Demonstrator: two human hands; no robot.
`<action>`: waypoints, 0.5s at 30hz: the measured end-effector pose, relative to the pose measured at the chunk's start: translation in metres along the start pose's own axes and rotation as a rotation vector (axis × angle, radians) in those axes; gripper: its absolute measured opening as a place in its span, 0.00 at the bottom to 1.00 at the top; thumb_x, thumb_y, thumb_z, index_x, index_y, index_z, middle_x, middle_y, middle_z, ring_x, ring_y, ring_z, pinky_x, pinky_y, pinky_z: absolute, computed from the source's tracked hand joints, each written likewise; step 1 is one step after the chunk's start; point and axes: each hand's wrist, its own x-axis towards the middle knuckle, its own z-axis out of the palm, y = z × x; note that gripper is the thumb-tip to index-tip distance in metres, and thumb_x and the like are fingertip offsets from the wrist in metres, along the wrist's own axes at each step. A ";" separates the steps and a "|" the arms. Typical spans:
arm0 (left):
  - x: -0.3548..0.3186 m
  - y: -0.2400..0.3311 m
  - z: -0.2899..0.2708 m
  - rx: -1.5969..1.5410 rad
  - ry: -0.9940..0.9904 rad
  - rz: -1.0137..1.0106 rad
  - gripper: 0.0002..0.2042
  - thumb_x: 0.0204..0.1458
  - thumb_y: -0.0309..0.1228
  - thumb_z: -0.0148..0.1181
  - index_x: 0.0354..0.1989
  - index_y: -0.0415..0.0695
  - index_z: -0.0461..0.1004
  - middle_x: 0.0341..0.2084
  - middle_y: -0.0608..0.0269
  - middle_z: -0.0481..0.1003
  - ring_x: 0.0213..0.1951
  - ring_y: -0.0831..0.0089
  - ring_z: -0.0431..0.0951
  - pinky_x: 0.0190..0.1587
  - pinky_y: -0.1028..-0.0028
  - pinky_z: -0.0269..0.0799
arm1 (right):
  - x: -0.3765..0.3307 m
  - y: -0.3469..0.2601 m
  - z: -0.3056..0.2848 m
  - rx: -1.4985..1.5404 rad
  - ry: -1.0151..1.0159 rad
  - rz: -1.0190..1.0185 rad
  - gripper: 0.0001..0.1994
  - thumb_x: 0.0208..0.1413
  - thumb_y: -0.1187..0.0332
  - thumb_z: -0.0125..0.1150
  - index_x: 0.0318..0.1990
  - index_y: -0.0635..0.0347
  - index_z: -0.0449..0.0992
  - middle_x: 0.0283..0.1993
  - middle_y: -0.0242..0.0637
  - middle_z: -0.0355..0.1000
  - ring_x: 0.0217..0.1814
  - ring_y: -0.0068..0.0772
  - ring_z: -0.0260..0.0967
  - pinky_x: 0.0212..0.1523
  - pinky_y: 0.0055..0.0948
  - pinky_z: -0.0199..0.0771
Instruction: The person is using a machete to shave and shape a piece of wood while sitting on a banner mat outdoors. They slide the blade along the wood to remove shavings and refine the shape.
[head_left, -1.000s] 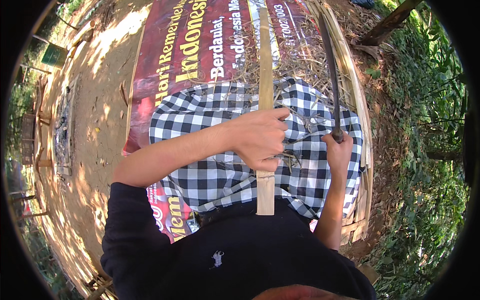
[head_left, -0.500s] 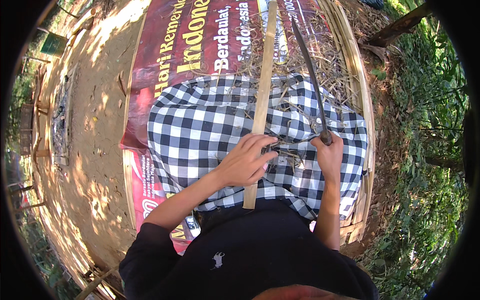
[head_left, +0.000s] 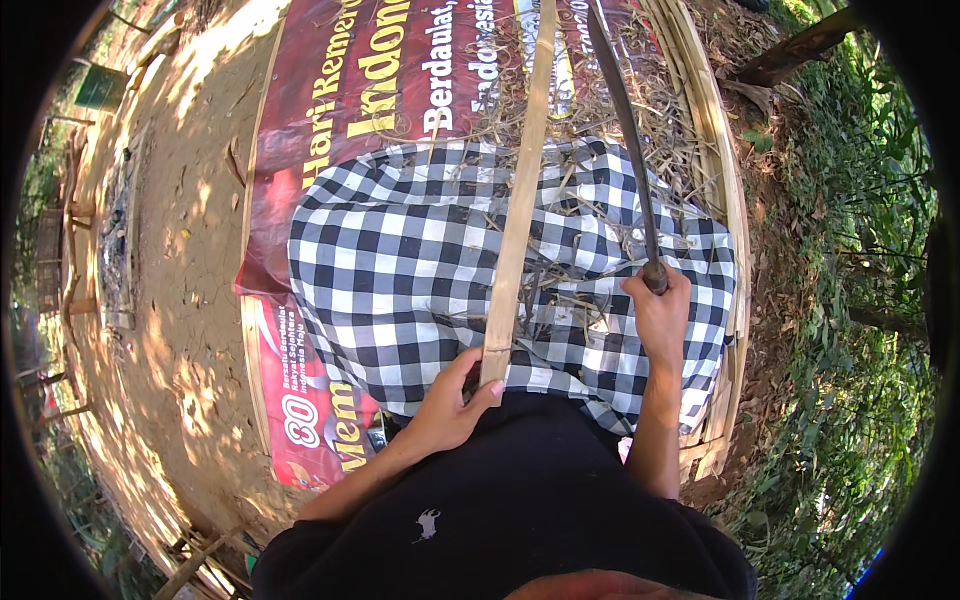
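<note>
Head view: a long, flat, pale bamboo-like strip [head_left: 522, 200] rises from the person's lap and leaves the picture at the upper edge, its far end leaning a little to the right; beneath it a black-and-white checked cloth [head_left: 370, 270] covers the lap; the bare left hand [head_left: 447, 408] has a narrow grip on the strip's near end, thumb and forefinger by its edges, just in front of the black shirt [head_left: 490, 490]; the remaining fingers are partly hidden; the right hand [head_left: 662, 315] has its grip closed round the short brown handle [head_left: 655, 276] of a long, dark, slightly curved metal blade [head_left: 630, 130], which points away from the body, right of the strip and apart from it; which edge is sharp cannot be told; thin, dry, straw-coloured shavings [head_left: 690, 165] lie about the cloth and the dark red plastic banner [head_left: 275, 165]; pale wooden slats [head_left: 727, 185] run along the right side

Sound handling, as a judgement: the strip is best held firmly by its near end, fingertips clear of the blade's path; the blade is best kept pointing away from the left hand and the covered legs; a relaxed right wrist should help control, since so long a blade probably feels tip-heavy
</note>
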 end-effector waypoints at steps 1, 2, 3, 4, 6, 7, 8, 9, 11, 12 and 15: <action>-0.002 0.004 -0.005 -0.030 0.005 -0.008 0.19 0.63 0.31 0.57 0.59 0.35 0.66 0.46 0.57 0.74 0.50 0.71 0.73 0.55 0.69 0.67 | 0.000 -0.001 -0.002 0.001 0.000 -0.009 0.09 0.43 0.74 0.61 0.20 0.67 0.67 0.15 0.28 0.57 0.20 0.19 0.49 0.23 0.29 0.48; -0.004 0.012 -0.010 -0.062 -0.016 -0.009 0.21 0.64 0.32 0.56 0.61 0.35 0.65 0.50 0.56 0.74 0.54 0.71 0.73 0.58 0.69 0.67 | -0.001 -0.002 -0.004 0.002 0.001 -0.018 0.09 0.43 0.74 0.61 0.20 0.67 0.67 0.15 0.28 0.57 0.20 0.19 0.49 0.23 0.29 0.48; -0.004 0.019 -0.011 -0.109 0.006 0.013 0.20 0.64 0.31 0.56 0.61 0.35 0.66 0.49 0.56 0.75 0.53 0.72 0.73 0.57 0.70 0.67 | -0.001 -0.003 -0.006 0.003 0.002 -0.027 0.09 0.43 0.74 0.61 0.20 0.67 0.67 0.15 0.28 0.57 0.20 0.19 0.49 0.23 0.29 0.48; -0.005 0.024 -0.012 -0.158 0.030 0.030 0.19 0.64 0.31 0.56 0.60 0.34 0.67 0.48 0.57 0.76 0.52 0.73 0.73 0.57 0.71 0.67 | -0.002 -0.003 -0.007 0.009 0.005 -0.030 0.09 0.43 0.74 0.61 0.20 0.67 0.67 0.15 0.28 0.57 0.20 0.19 0.49 0.23 0.29 0.48; 0.004 0.021 -0.024 -0.042 -0.012 0.146 0.21 0.65 0.30 0.53 0.64 0.35 0.63 0.52 0.55 0.74 0.56 0.70 0.73 0.57 0.68 0.68 | -0.005 -0.004 -0.008 0.022 0.012 -0.036 0.09 0.43 0.74 0.61 0.19 0.67 0.66 0.15 0.28 0.57 0.20 0.19 0.50 0.23 0.30 0.48; 0.008 0.026 -0.025 -0.096 -0.018 0.129 0.21 0.65 0.30 0.53 0.64 0.34 0.63 0.52 0.55 0.74 0.55 0.69 0.75 0.57 0.68 0.69 | -0.006 -0.003 -0.007 0.044 0.016 -0.030 0.09 0.43 0.74 0.61 0.19 0.67 0.66 0.15 0.28 0.57 0.20 0.19 0.50 0.23 0.30 0.48; 0.011 0.035 -0.025 -0.155 -0.023 0.113 0.21 0.65 0.30 0.52 0.64 0.34 0.62 0.53 0.55 0.74 0.53 0.69 0.76 0.57 0.67 0.69 | -0.007 -0.002 -0.007 0.062 0.016 -0.025 0.09 0.43 0.74 0.61 0.19 0.67 0.66 0.15 0.28 0.57 0.20 0.19 0.50 0.23 0.30 0.48; 0.016 0.042 -0.025 -0.215 -0.027 0.096 0.21 0.65 0.30 0.52 0.64 0.34 0.62 0.53 0.55 0.74 0.52 0.69 0.77 0.57 0.67 0.69 | -0.008 -0.001 -0.006 0.079 0.018 -0.020 0.10 0.43 0.74 0.61 0.19 0.67 0.66 0.15 0.28 0.56 0.20 0.19 0.50 0.23 0.30 0.48; 0.027 0.052 -0.030 -0.249 -0.068 0.096 0.21 0.66 0.30 0.51 0.64 0.34 0.61 0.52 0.56 0.74 0.46 0.70 0.80 0.47 0.70 0.74 | -0.012 -0.006 -0.007 0.066 0.020 -0.042 0.10 0.43 0.74 0.62 0.19 0.67 0.66 0.14 0.29 0.57 0.19 0.20 0.50 0.23 0.30 0.49; 0.031 0.057 -0.033 -0.308 -0.086 0.060 0.21 0.66 0.30 0.51 0.65 0.34 0.60 0.52 0.56 0.73 0.45 0.70 0.80 0.43 0.72 0.75 | -0.014 -0.007 -0.007 0.059 0.020 -0.054 0.10 0.43 0.74 0.62 0.19 0.67 0.66 0.14 0.30 0.57 0.19 0.21 0.50 0.22 0.30 0.49; 0.057 0.055 -0.044 -0.337 -0.101 0.078 0.22 0.67 0.32 0.50 0.65 0.34 0.58 0.52 0.55 0.72 0.38 0.76 0.78 0.29 0.79 0.71 | -0.017 -0.007 -0.007 -0.054 -0.006 -0.177 0.11 0.43 0.73 0.62 0.19 0.67 0.65 0.12 0.34 0.57 0.17 0.23 0.50 0.21 0.31 0.51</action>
